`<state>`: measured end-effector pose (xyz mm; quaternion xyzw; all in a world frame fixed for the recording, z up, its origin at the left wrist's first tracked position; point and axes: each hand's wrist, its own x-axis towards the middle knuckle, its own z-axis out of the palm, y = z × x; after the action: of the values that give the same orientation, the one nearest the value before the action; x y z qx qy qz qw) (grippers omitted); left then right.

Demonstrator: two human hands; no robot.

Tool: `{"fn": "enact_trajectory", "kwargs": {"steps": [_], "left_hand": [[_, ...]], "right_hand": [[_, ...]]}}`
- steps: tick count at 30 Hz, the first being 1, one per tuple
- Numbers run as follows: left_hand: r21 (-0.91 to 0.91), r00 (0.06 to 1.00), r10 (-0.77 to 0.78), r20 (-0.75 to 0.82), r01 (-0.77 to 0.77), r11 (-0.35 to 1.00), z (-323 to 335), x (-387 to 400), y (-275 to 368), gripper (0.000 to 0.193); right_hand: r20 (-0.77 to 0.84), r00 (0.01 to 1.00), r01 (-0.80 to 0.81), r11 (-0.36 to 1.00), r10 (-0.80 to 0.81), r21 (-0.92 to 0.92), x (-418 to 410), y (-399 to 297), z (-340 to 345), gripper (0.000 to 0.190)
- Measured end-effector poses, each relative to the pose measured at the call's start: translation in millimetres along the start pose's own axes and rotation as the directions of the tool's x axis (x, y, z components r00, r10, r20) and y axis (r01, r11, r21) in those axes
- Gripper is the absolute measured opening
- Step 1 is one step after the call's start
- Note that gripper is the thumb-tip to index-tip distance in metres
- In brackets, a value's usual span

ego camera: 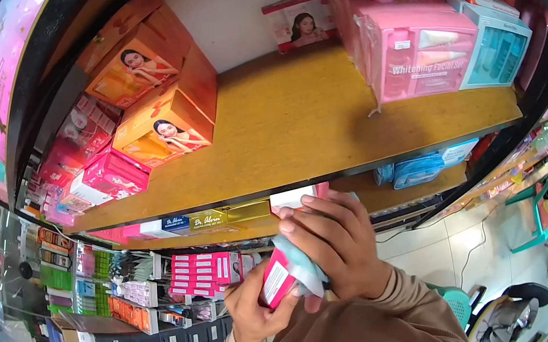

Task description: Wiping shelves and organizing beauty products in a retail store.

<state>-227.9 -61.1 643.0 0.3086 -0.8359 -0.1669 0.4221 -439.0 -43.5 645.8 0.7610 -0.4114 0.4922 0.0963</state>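
My left hand (256, 303) grips the lower end of a pink box (274, 288) that bears a white printed label. My right hand (342, 242) reaches across from the right, its fingers bent over a pale green cloth (296, 261) that lies against the box. Just past my right fingertips a white and pink box end (291, 199) shows at the shelf's front edge. Whether it belongs to the same box cannot be told, since my right hand hides the part between. Both hands are in front of a yellow-brown wooden shelf (271, 113).
Orange boxes (165, 128) and pink boxes (117, 176) stand at the shelf's left. A pink facial set box (419, 55) and a turquoise one (498, 47) stand at its right. Stacked pink boxes (198, 270) are below left. A green chair (545, 201) is on the tiled floor.
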Motion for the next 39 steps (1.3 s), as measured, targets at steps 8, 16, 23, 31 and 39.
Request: {"fn": "enact_trajectory", "kwargs": {"steps": [8,16,23,31,39], "left_hand": [[-0.367,0.940,-0.176,-0.294,0.059,0.928,12.7,-44.3,-16.0,0.066],[-0.742,0.823,-0.550,0.142,0.456,0.491,19.8,-9.6,-32.9,0.059],[-0.883,0.796,-0.481,0.369,0.462,0.087,35.3,-49.6,-9.7,0.059],[-0.915,0.763,-0.623,0.172,0.359,0.186,40.1,-41.5,-2.4,0.053],[-0.831,0.797,-0.573,-0.192,0.179,0.526,37.3,-29.8,-3.8,0.051]], "right_hand": [[0.100,0.900,-0.276,0.379,0.423,0.883,-71.5,20.3,33.5,0.089],[0.125,0.770,-0.361,0.265,0.626,0.894,-65.0,-51.9,50.3,0.084],[0.325,0.807,-0.285,-0.156,0.493,0.946,-32.2,-48.2,30.2,0.090],[0.625,0.682,-0.271,-0.663,0.380,0.698,-100.7,-55.7,123.0,0.086],[0.695,0.584,-0.354,-0.638,0.420,0.684,-96.7,-26.4,125.2,0.067]]}}
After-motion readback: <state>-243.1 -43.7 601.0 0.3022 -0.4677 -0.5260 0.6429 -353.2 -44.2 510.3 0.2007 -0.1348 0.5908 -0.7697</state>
